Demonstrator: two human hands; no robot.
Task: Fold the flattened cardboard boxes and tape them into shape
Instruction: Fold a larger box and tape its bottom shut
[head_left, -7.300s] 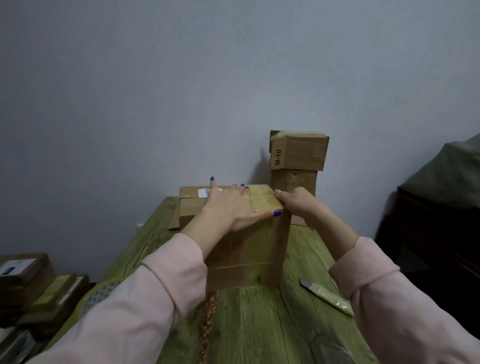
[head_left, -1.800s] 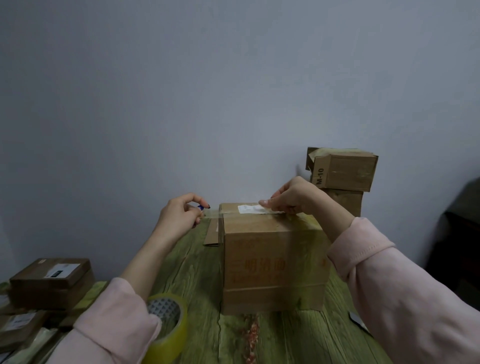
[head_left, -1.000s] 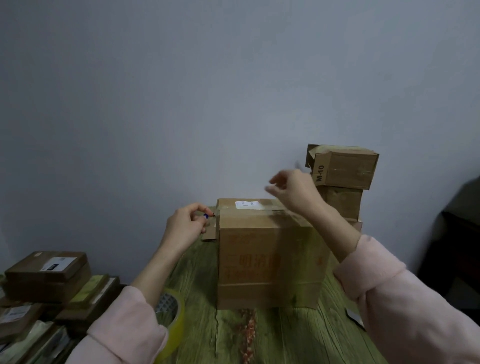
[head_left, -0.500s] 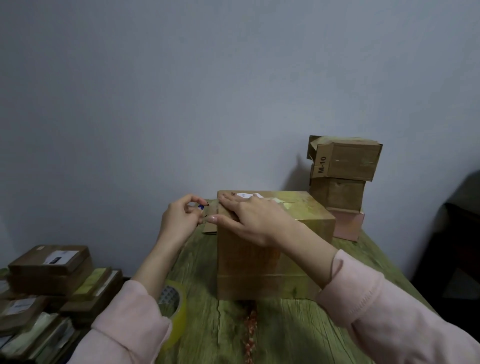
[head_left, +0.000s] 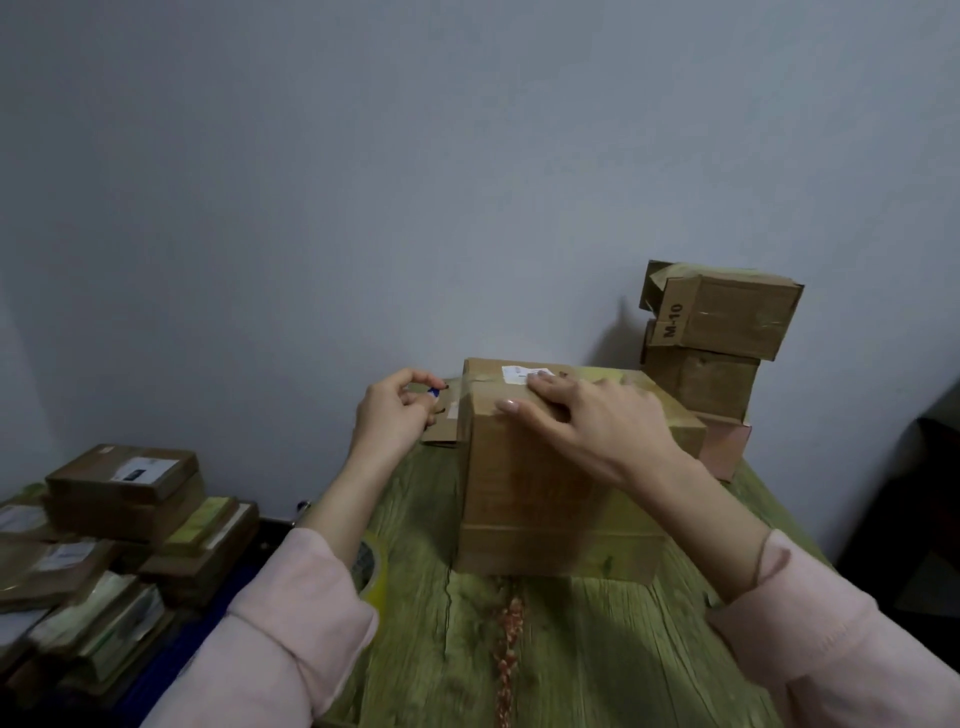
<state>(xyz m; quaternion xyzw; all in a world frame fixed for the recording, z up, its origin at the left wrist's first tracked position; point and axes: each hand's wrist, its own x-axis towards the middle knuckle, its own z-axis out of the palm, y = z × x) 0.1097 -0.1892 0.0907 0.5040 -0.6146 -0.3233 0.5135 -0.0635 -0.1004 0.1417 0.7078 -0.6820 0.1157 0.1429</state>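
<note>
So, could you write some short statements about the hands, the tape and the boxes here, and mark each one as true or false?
1. The right hand rests flat on top of the middle box. True.
2. The left hand also lies on the box top. False: it is beside the box's left side, pinching what seems to be the tape end.
3. The tape roll stands on the middle box. False: it hangs round the left forearm.
4. The top box of the stack by the wall is marked M-10. True.
</note>
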